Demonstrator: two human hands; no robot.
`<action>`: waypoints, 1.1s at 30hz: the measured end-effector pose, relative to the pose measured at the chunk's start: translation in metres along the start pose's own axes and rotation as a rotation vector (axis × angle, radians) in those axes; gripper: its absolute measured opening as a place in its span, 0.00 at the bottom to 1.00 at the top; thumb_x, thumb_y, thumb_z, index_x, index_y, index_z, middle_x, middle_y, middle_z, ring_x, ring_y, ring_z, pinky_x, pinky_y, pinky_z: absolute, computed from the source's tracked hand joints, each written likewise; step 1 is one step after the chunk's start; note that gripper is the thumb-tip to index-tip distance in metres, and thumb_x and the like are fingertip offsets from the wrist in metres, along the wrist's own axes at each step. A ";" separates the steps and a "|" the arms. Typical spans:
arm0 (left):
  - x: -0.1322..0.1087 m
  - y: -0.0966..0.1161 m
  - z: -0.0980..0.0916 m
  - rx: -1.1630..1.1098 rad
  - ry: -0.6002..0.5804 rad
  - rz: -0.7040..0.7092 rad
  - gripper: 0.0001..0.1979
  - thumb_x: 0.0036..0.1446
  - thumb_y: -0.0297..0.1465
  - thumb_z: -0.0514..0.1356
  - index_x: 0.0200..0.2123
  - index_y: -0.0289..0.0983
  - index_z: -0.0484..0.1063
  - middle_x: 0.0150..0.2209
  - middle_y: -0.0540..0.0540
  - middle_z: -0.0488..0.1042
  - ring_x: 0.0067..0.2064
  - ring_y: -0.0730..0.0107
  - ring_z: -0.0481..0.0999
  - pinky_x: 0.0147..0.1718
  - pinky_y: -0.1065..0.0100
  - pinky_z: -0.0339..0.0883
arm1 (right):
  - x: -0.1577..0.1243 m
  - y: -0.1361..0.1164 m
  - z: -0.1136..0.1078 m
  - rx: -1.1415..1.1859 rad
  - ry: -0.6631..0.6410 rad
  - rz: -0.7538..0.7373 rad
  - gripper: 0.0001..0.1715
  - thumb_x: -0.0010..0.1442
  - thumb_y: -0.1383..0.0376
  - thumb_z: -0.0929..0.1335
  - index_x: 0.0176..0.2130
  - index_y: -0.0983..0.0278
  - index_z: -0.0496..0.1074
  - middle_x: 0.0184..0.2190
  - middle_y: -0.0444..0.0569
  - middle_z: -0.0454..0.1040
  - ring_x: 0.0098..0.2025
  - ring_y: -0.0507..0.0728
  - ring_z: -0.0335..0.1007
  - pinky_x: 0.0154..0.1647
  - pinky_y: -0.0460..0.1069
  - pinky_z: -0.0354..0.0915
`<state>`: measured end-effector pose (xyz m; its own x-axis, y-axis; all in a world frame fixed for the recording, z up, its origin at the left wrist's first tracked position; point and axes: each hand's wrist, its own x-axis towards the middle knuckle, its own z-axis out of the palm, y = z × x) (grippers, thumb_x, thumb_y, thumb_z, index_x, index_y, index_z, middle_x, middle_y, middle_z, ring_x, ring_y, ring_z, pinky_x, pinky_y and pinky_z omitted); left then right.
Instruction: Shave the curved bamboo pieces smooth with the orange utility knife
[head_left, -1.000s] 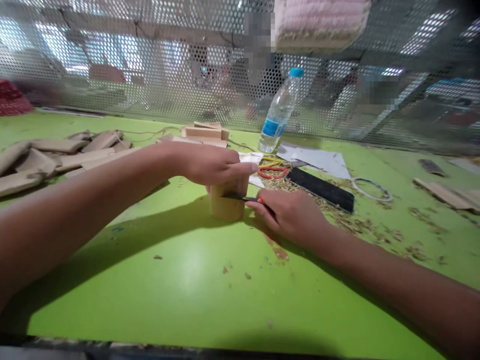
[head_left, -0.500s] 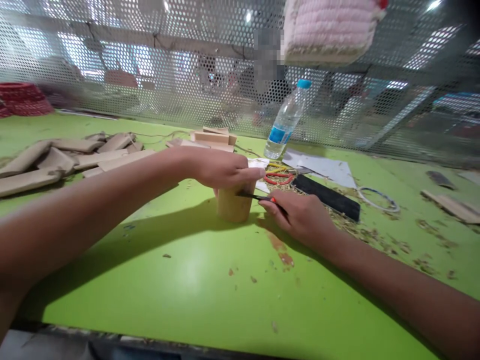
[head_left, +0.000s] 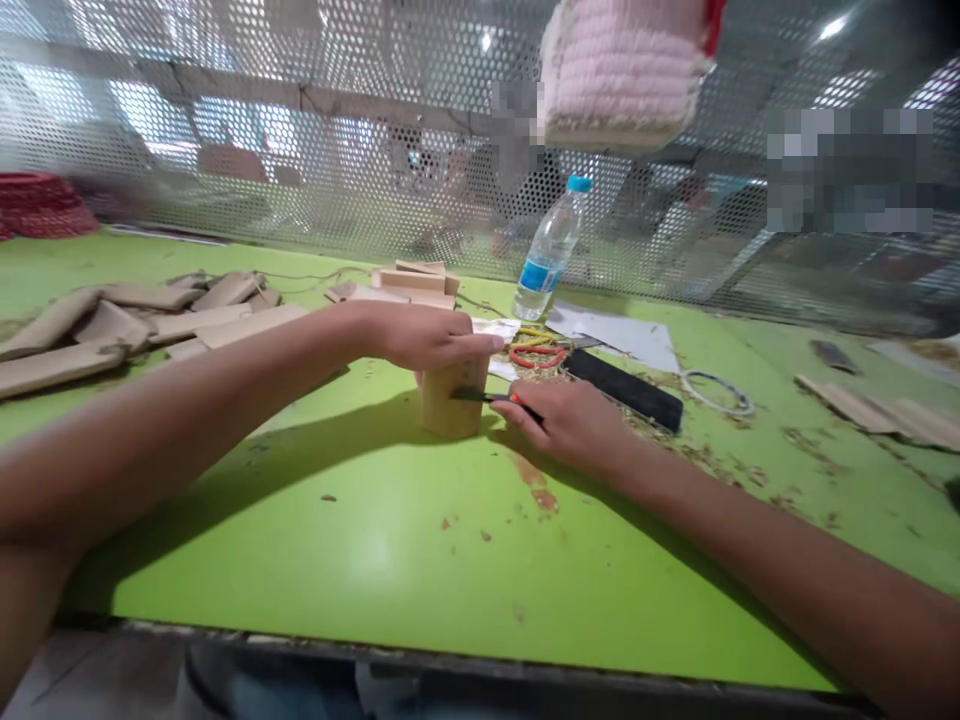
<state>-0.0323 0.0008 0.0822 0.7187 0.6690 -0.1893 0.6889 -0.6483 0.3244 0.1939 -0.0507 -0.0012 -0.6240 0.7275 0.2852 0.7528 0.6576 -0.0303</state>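
Observation:
A pale wooden piece, curved like a section of bamboo (head_left: pixel 448 408), stands upright on the green table in the middle of the view. My left hand (head_left: pixel 431 338) grips it from above, thumb pointing right. My right hand (head_left: pixel 566 415) is closed around the handle of a small knife (head_left: pixel 480 396), a bit of red showing by the thumb. Its dark blade lies across the face of the wooden piece and touches it. The fingers of my left hand behind the piece are hidden.
Wooden slats (head_left: pixel 112 320) lie piled at left, more blocks (head_left: pixel 412 285) behind. A water bottle (head_left: pixel 547 250), red-handled scissors (head_left: pixel 536 357), a black bar (head_left: pixel 626 388), paper (head_left: pixel 622 335) and a white ring (head_left: pixel 716 393) lie beyond my right hand. Shavings are scattered about. A perforated metal screen (head_left: pixel 337 170) stands behind.
The view has shifted slightly to the right, so things appear further left. Both hands keep their hold, and the knife blade stays against the wooden piece.

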 end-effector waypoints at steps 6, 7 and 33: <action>-0.003 0.003 -0.001 0.002 -0.006 -0.065 0.32 0.66 0.52 0.42 0.22 0.35 0.69 0.25 0.43 0.71 0.27 0.67 0.69 0.27 0.69 0.60 | -0.005 -0.005 0.000 -0.022 -0.137 -0.106 0.33 0.71 0.46 0.53 0.32 0.63 0.71 0.25 0.46 0.74 0.21 0.51 0.58 0.25 0.48 0.38; -0.003 0.003 -0.001 -0.006 -0.013 -0.063 0.32 0.66 0.52 0.42 0.22 0.35 0.69 0.25 0.43 0.71 0.27 0.67 0.69 0.27 0.69 0.60 | -0.006 -0.004 0.000 -0.016 -0.114 -0.113 0.33 0.71 0.46 0.53 0.32 0.63 0.71 0.25 0.47 0.75 0.22 0.51 0.59 0.25 0.48 0.39; -0.002 0.004 -0.001 0.031 -0.020 -0.037 0.34 0.67 0.50 0.40 0.28 0.34 0.75 0.25 0.43 0.72 0.30 0.65 0.69 0.33 0.67 0.60 | -0.006 -0.001 0.004 -0.037 0.083 -0.001 0.35 0.72 0.46 0.52 0.29 0.64 0.70 0.23 0.47 0.72 0.22 0.51 0.59 0.26 0.48 0.41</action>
<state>-0.0309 -0.0024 0.0844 0.6940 0.6858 -0.2194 0.7176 -0.6341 0.2879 0.1964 -0.0548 -0.0063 -0.6066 0.7068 0.3639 0.7601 0.6497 0.0051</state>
